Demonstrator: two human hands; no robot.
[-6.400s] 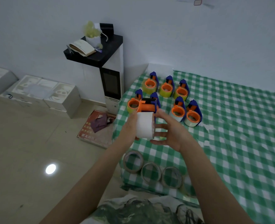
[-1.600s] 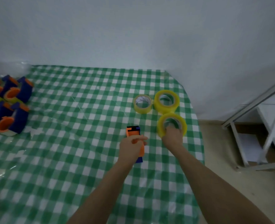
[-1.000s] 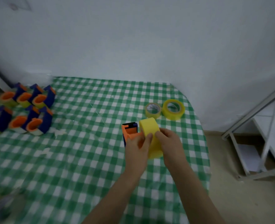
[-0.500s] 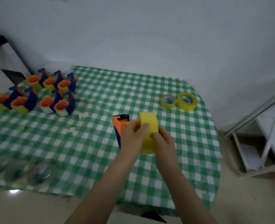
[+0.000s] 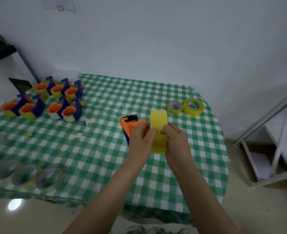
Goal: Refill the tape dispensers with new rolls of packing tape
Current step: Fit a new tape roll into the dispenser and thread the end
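Holding position noted: both grips are raised over the green-checked table (image 5: pixel 95 154), with the work between them.

Left grip (image 5: pixel 142 137): clenched around the orange-and-blue dispenser (image 5: pixel 129 123). The fingers wrap the dispenser's orange body, and the fingertips reach across to touch the outer face of the yellow roll (image 5: pixel 158 121).

Right grip (image 5: pixel 174 141): grasping the yellow roll. The thumb presses on the outer face of the roll, opposite the left fingertips, and the remaining fingers curl around its right side.

Yellow roll: stands on edge, outer face toward the camera, between the two grips and clear of the table. The dispenser sits directly against the left side of the roll. Whether the roll is seated on the dispenser's hub cannot be determined, since the left grip covers the joint.

Other items, located from the yellow roll:
- Two spare rolls (image 5: pixel 184 108) lie flat on the table beyond it and slightly right, touching or nearly touching each other.
- Seven loaded dispensers (image 5: pixel 55 100) stand grouped far to its left and beyond it.
- Several spent cores (image 5: pixel 48 177), blurred, lie along the near table edge, left of it and closer to the camera.
- A white metal frame (image 5: pixel 266 149) stands on the floor well to its right.
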